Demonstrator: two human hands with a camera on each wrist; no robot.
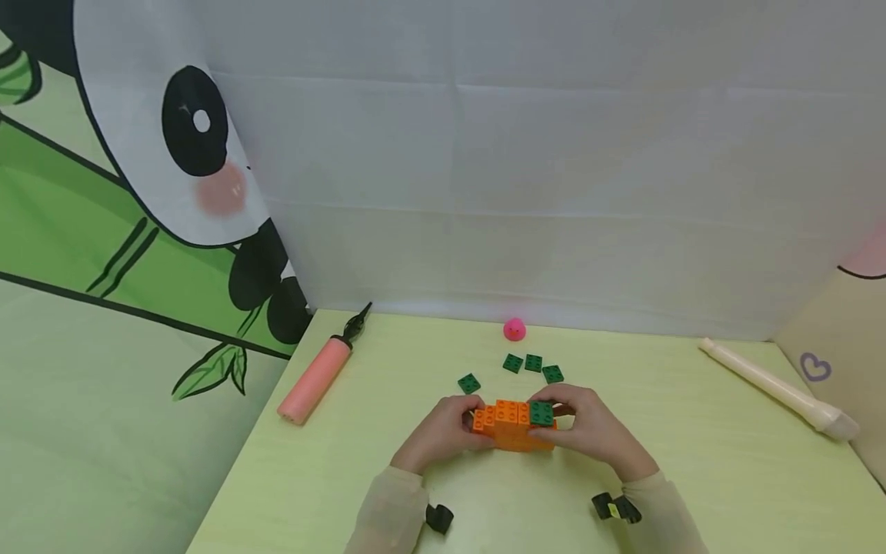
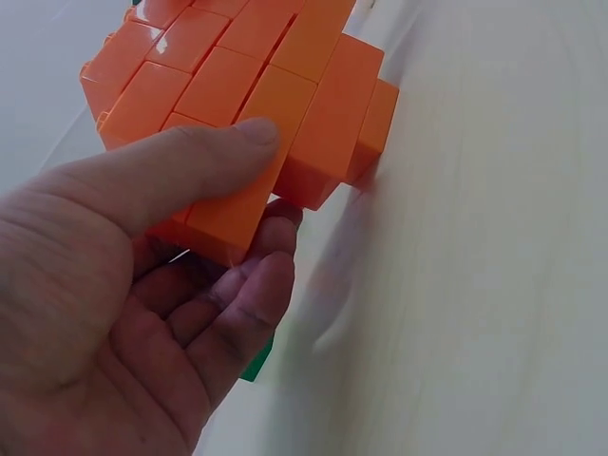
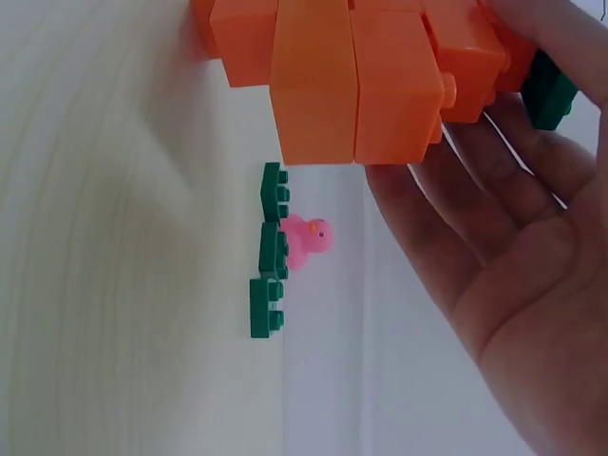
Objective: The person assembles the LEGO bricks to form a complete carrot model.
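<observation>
Both hands hold a stepped block of joined orange building bricks (image 1: pixel 511 432) over the front middle of the table. My left hand (image 1: pixel 443 432) grips its left end; in the left wrist view the thumb lies across the orange bricks (image 2: pixel 252 90) and the fingers curl beneath. My right hand (image 1: pixel 588 423) holds the right end, thumb on the near side and fingers on the far side. A green brick (image 1: pixel 541 413) sits on top at that end, between thumb and fingers. Part of this green brick (image 3: pixel 546 90) shows beside the right palm.
Several loose green bricks (image 1: pixel 513 363) lie behind the orange block, with a pink rubber duck (image 1: pixel 514 329) near the back edge. A pink hand pump (image 1: pixel 314 381) with a black nozzle lies left. A long cream tube (image 1: pixel 775 388) lies right. A white cloth (image 1: pixel 519 192) hangs behind.
</observation>
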